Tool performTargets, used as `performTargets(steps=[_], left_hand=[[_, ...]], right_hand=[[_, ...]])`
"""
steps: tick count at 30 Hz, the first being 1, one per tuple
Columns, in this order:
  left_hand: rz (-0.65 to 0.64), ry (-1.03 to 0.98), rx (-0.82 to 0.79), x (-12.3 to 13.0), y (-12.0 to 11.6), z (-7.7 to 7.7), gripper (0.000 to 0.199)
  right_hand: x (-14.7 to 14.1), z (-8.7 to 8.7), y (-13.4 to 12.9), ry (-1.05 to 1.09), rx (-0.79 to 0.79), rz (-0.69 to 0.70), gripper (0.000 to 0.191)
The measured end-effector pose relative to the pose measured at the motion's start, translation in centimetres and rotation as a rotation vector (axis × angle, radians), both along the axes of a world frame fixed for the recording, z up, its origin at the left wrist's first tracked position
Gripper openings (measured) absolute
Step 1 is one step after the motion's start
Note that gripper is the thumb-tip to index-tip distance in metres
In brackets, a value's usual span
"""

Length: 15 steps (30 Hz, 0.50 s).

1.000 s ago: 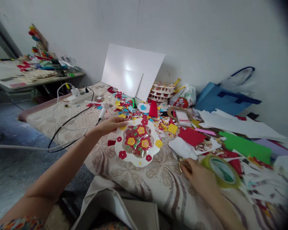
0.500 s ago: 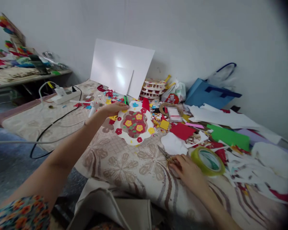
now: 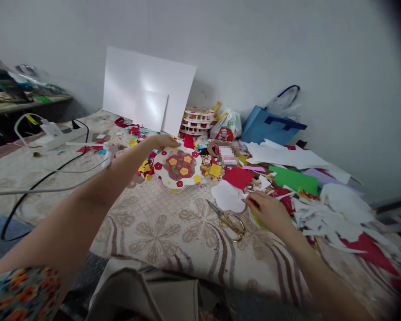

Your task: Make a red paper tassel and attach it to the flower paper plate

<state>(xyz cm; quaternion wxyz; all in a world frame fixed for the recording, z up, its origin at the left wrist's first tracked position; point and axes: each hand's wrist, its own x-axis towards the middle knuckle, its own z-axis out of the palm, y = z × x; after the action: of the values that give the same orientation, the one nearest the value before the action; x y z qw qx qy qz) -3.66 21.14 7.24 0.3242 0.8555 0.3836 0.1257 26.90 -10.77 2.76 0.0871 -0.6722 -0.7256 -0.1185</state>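
Observation:
My left hand is closed on the upper edge of a white scalloped panel decorated with red, yellow and pink flowers, low over the tablecloth. On the right, my right hand pinches at the right edge of a plain white scalloped paper piece; its fingertips are partly hidden. Gold-handled scissors lie on the cloth just in front of that paper, apart from both hands. A roll of clear yellowish tape is mostly covered by my right hand.
A white glue gun and a power strip with cables are at left. White boards lean on the wall beside a tiered craft piece. A blue bag, green sheet and paper scraps are at right.
My right hand has let go of the scissors and moved to the white paper's edge. The flowered panel in my left hand has been lowered and tilted flatter. The view has turned right.

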Motion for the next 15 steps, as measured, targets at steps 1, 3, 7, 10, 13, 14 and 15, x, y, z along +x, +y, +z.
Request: performTargets(steps=[1,3,7,10,13,14,15], left_hand=[[0.031,0.071,0.034,0.2,0.0,-0.1,0.023],[0.098,0.091,0.057,0.6,0.0,-0.4,0.027],[0.185,0.140,0.227,0.8,-0.5,-0.6,0.029],[0.226,0.105,0.386,0.9,-2.3,0.4,0.032],[0.223,0.065,0.575,1.2,-6.1,1.5,0.029],[0.207,0.055,0.641,1.4,-7.6,1.7,0.028],[0.190,0.033,0.660,1.5,-9.1,1.7,0.028]], right_hand=[[0.2,-0.2,0.0,0.002,-0.002,-0.001,0.026],[0.7,-0.5,-0.1,0.022,0.001,-0.001,0.027],[1.3,-0.5,-0.7,0.102,0.020,0.011,0.023],[1.5,0.0,-1.4,0.161,0.054,0.032,0.020],[2.0,0.5,-2.1,0.186,0.108,0.027,0.019],[2.2,0.6,-2.3,0.181,0.123,0.015,0.020],[2.5,0.7,-2.5,0.172,0.134,-0.002,0.021]])
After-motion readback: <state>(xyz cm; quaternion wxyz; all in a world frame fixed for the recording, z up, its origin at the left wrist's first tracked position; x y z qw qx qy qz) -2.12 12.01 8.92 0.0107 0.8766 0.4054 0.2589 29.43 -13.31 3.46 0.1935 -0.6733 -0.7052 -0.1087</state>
